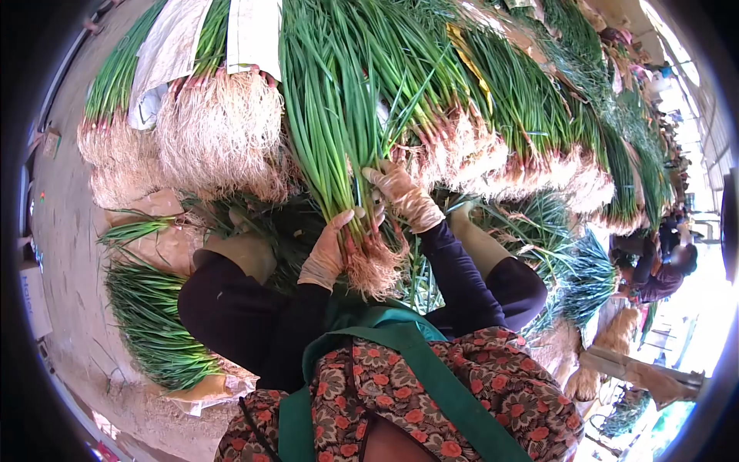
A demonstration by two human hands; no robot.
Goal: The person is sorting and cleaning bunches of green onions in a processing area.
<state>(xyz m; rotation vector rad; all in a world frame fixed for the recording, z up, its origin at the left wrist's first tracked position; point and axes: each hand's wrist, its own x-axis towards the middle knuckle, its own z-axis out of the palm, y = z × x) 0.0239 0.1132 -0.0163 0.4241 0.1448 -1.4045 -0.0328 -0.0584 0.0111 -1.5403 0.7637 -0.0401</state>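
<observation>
A bunch of spring onions point(346, 185) stands between my knees, its green leaves pointing away and its reddish bases and pale roots point(373, 266) towards me. Wrapped round the lower stems on the left side is my left hand point(327, 250), in a thin pale glove. My right hand point(404, 196), gloved the same way, has its fingers curled at the stems on the bunch's right side. Some of its fingertips are hidden by the stems.
Rows of spring onions with roots point(219, 131) lie ahead, partly under white sheets point(254, 35). More bundles point(154, 323) lie to my left on brown wrapping. Loose leaves point(531, 223) cover the ground at right. Another person point(662, 269) crouches at far right beside a wooden beam point(639, 369).
</observation>
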